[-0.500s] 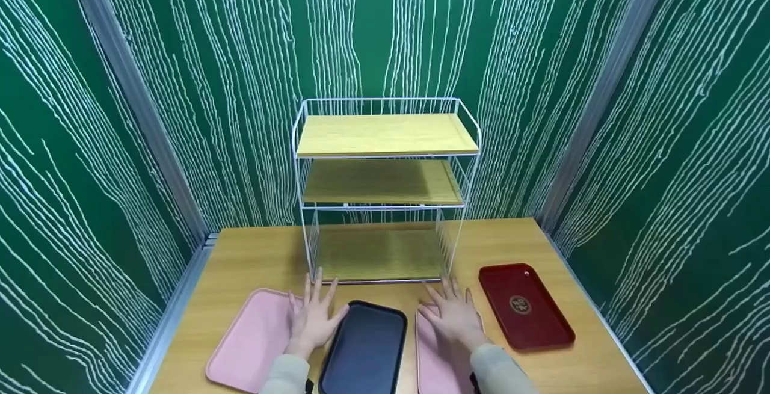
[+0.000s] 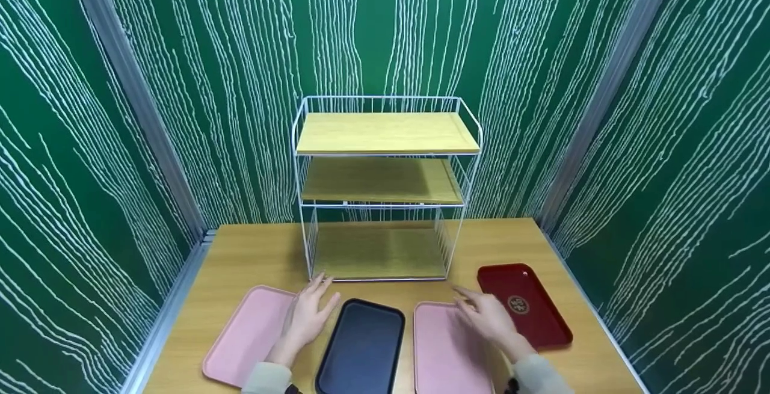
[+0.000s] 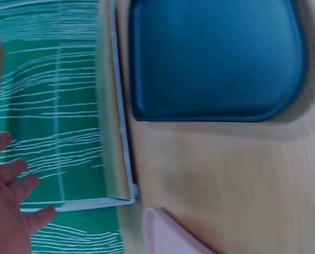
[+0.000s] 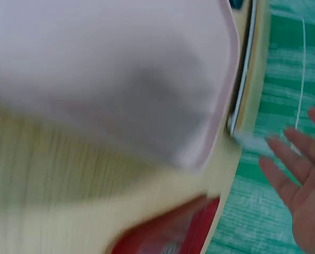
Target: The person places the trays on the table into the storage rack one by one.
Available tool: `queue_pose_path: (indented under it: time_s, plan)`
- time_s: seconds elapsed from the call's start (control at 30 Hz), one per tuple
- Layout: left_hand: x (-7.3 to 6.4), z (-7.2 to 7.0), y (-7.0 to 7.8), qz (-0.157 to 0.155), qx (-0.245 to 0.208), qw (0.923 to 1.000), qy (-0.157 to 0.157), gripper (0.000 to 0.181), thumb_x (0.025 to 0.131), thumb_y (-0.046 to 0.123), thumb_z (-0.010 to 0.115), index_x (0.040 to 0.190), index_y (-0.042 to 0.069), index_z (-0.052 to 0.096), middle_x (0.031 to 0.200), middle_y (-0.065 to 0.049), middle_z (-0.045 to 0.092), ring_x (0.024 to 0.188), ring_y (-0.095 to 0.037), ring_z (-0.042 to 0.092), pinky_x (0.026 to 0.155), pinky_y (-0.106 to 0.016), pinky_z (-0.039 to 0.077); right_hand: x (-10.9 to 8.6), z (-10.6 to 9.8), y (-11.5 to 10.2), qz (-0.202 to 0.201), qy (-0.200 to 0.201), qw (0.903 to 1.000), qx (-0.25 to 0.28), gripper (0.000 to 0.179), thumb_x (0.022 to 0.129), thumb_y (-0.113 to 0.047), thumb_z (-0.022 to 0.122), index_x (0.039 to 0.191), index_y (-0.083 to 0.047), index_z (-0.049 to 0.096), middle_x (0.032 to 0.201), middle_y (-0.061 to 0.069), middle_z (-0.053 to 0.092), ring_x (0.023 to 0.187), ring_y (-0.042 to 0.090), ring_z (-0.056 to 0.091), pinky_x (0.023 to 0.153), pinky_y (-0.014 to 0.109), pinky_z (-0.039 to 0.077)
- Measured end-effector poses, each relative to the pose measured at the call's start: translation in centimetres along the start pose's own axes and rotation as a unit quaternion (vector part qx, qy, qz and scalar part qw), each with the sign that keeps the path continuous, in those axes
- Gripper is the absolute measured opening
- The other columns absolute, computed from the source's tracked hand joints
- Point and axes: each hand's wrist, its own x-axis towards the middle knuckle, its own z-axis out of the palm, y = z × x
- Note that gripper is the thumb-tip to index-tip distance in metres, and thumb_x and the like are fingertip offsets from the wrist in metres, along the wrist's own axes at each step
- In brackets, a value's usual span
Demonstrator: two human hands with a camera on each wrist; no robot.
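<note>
Woodgrain tbl (image 2: pixel 258 252), R hand (image 2: pixel 488 319) nr rounded-rect. tray (image 2: pixel 445 355) (pink)

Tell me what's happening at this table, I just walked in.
A person's left hand is over the right side of one pink tray, and the right hand is near the far right corner of another pink tray, beside a dark red tray. Neither hand is gripping anything; whether they touch a tray isn't clear. A black tray lies between the pink ones. All four lie on the table, in front of a three-tier wire rack.
</note>
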Motion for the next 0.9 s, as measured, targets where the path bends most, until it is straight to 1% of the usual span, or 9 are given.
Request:
queue_pose_path:
  time_s: [0.03, 0.17, 0.3, 0.37, 0.47, 0.6, 0.7, 0.8, 0.9]
  plan:
    - [0.2, -0.4, 0.1, 0.006, -0.014, 0.9998, 0.013, 0.053, 0.108, 0.038, 0.063, 0.145, 0.001, 0.065, 0.153, -0.023, 0.057, 0.139, -0.047, 0.054, 0.116, -0.063, 0.041, -0.2, -0.6, 0.6, 0.003, -0.001, 1.0, 0.008, 0.04, 0.108, -0.039, 0.065, 0.144, -0.023, 0.069, 0.133, 0.009, 0.074, 0.11, 0.03, 0.075, 0.1, 0.055, 0.058]
    - [1.1, -2.6, 0.8, 0.007, -0.08, 0.9956, 0.048, 0.045, 0.107, 0.026, 0.066, 0.14, -0.003, 0.067, 0.146, -0.021, 0.064, 0.135, -0.043, 0.06, 0.117, -0.058, 0.043, -0.8, -3.2, 3.2, 0.014, -0.007, 0.9996, 0.022, 0.034, 0.108, -0.03, 0.067, 0.138, -0.016, 0.074, 0.133, 0.007, 0.074, 0.121, 0.03, 0.071, 0.107, 0.054, 0.054]
    - [2.7, -5.3, 2.2, -0.003, -0.145, 0.986, 0.083, 0.038, 0.107, 0.018, 0.067, 0.139, -0.002, 0.068, 0.141, -0.019, 0.067, 0.131, -0.04, 0.064, 0.116, -0.055, 0.044, -1.6, -5.9, 5.9, 0.039, -0.013, 0.9987, 0.028, 0.033, 0.11, -0.028, 0.063, 0.134, -0.008, 0.075, 0.132, 0.01, 0.074, 0.128, 0.034, 0.067, 0.111, 0.058, 0.05]
    - [3.8, -6.5, 3.0, -0.012, -0.171, 0.9798, 0.104, 0.037, 0.106, 0.015, 0.068, 0.139, -0.002, 0.068, 0.139, -0.018, 0.069, 0.126, -0.038, 0.067, 0.113, -0.052, 0.049, -2.2, -7.1, 7.1, 0.06, -0.01, 0.9975, 0.036, 0.035, 0.111, -0.027, 0.062, 0.134, -0.005, 0.074, 0.131, 0.013, 0.074, 0.126, 0.036, 0.067, 0.109, 0.058, 0.051]
    - [5.5, -7.9, 4.1, -0.028, -0.212, 0.9675, 0.135, 0.037, 0.106, 0.013, 0.068, 0.139, -0.002, 0.068, 0.137, -0.018, 0.07, 0.122, -0.036, 0.07, 0.108, -0.046, 0.054, -3.1, -8.5, 8.6, 0.088, -0.005, 0.9949, 0.049, 0.036, 0.11, -0.025, 0.063, 0.134, 0.0, 0.072, 0.127, 0.019, 0.075, 0.115, 0.036, 0.071, 0.102, 0.055, 0.056]
    - [7.5, -9.5, 5.3, -0.068, -0.267, 0.9464, 0.169, 0.039, 0.105, 0.012, 0.069, 0.142, -0.001, 0.066, 0.139, -0.019, 0.069, 0.127, -0.034, 0.068, 0.109, -0.036, 0.053, -4.0, -9.6, 10.1, 0.11, -0.01, 0.9922, 0.058, 0.039, 0.11, -0.025, 0.064, 0.135, 0.004, 0.07, 0.125, 0.023, 0.074, 0.102, 0.031, 0.075, 0.092, 0.044, 0.059]
    - [9.2, -10.4, 6.3, -0.094, -0.28, 0.9356, 0.193, 0.04, 0.104, 0.011, 0.071, 0.142, -0.002, 0.065, 0.139, -0.019, 0.069, 0.129, -0.034, 0.066, 0.111, -0.035, 0.052, -4.6, -10.2, 11.2, 0.12, -0.005, 0.9912, 0.057, 0.039, 0.109, -0.023, 0.064, 0.136, 0.005, 0.068, 0.125, 0.024, 0.074, 0.098, 0.029, 0.077, 0.088, 0.037, 0.059]
    - [11.2, -11.3, 7.0, -0.11, -0.273, 0.9312, 0.215, 0.041, 0.104, 0.011, 0.071, 0.143, -0.001, 0.065, 0.139, -0.017, 0.069, 0.126, -0.032, 0.067, 0.11, -0.038, 0.053, -4.8, -10.8, 12.3, 0.132, 0.008, 0.9901, 0.047, 0.038, 0.109, -0.019, 0.063, 0.137, 0.007, 0.067, 0.125, 0.026, 0.074, 0.098, 0.027, 0.077, 0.084, 0.032, 0.059]
    - [13.0, -12.1, 7.4, -0.136, -0.268, 0.9261, 0.228, 0.045, 0.105, 0.013, 0.069, 0.147, 0.001, 0.062, 0.145, -0.016, 0.066, 0.129, -0.03, 0.065, 0.112, -0.041, 0.052, -4.7, -11.4, 13.3, 0.148, 0.015, 0.9878, 0.046, 0.039, 0.109, -0.017, 0.061, 0.138, 0.009, 0.065, 0.124, 0.027, 0.073, 0.101, 0.026, 0.075, 0.08, 0.027, 0.058]
